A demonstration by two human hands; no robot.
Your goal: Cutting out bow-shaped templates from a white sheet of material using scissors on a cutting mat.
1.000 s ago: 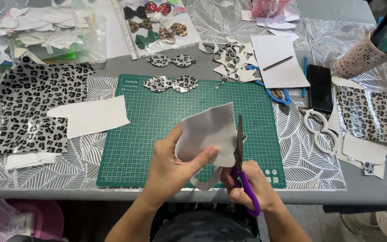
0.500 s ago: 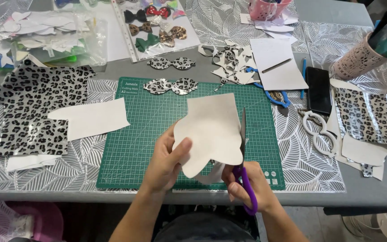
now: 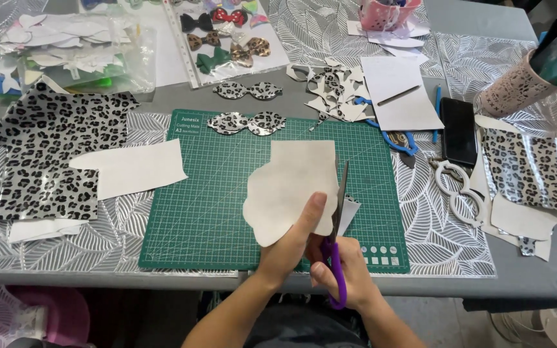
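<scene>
My left hand (image 3: 291, 248) pinches the lower edge of a white-backed sheet piece (image 3: 291, 187) and holds it up above the green cutting mat (image 3: 201, 200). My right hand (image 3: 346, 274) grips purple-handled scissors (image 3: 338, 219), whose blades point up along the sheet's right edge. The sheet has a curved, scalloped outline on its left and bottom sides. A small white offcut (image 3: 351, 212) shows just behind the blades.
Leopard-print sheet (image 3: 49, 151) and a white piece (image 3: 130, 169) lie left of the mat. Two cut leopard bow shapes (image 3: 246, 122) sit at the mat's top. Scraps (image 3: 330, 90), paper (image 3: 398, 93), a phone (image 3: 459, 129), white templates (image 3: 459, 187) and a pen cup (image 3: 517, 87) crowd the right.
The sheet has been turned and now faces me flatter, held lower by my left hand. The scissors have moved along its right edge.
</scene>
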